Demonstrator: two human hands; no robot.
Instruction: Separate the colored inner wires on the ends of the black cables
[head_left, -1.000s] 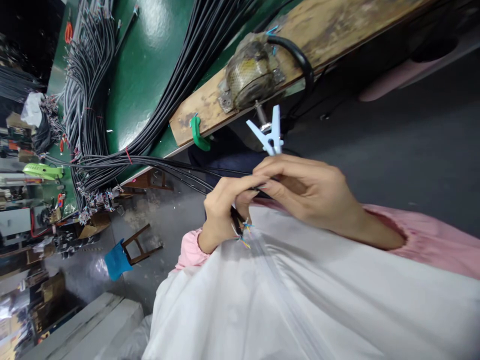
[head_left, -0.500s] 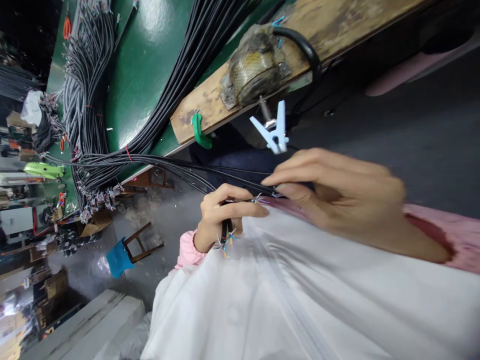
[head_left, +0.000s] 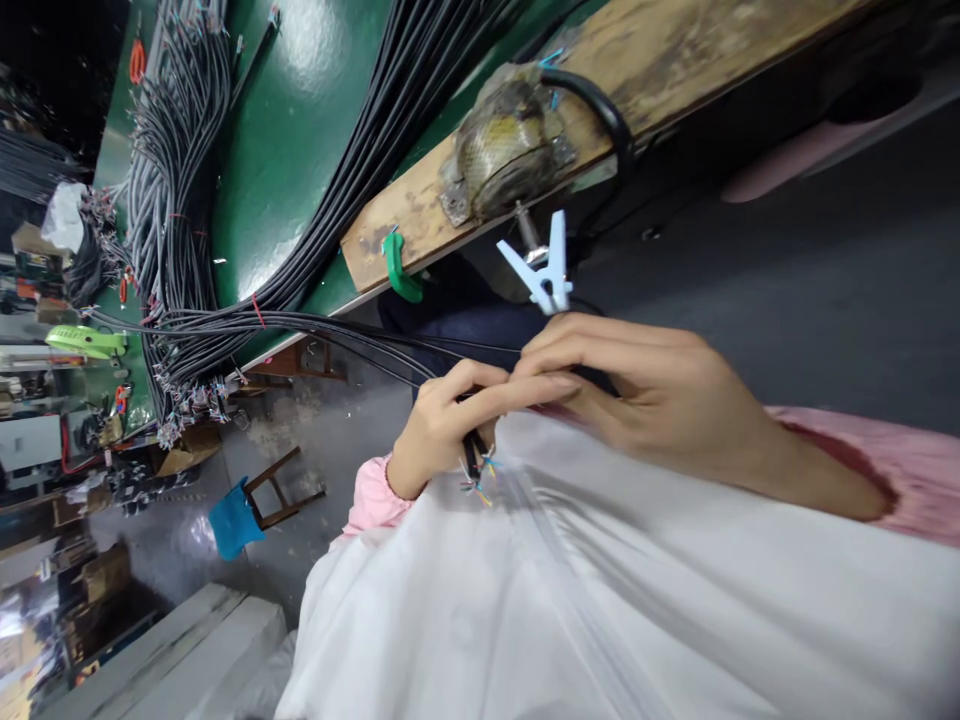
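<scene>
Together, left hand point(head_left: 442, 425) and right hand point(head_left: 637, 385) pinch thin, glossy black cables point(head_left: 390, 350) with frayed coloured ends.

A long bundle of black cables point(head_left: 375, 130) is laid across the glossy green table top point(head_left: 292, 120), with a worn wooden plank point(head_left: 675, 60) fixed along the table's edge. A tape-wrapped metal fitting point(head_left: 504, 145) is mounted on the plank, and a pale blue plastic clip point(head_left: 546, 268) is hung just below it. A green plastic hook point(head_left: 397, 268) is set on the plank's end, left of the clip. A few thin black cables point(head_left: 360, 340) are drawn from the bundle to the left hand point(head_left: 450, 425) and right hand point(head_left: 645, 395), which are held together above a white cloth point(head_left: 600, 600). A small wooden stool point(head_left: 281, 490) is stood on the floor beyond.
</scene>
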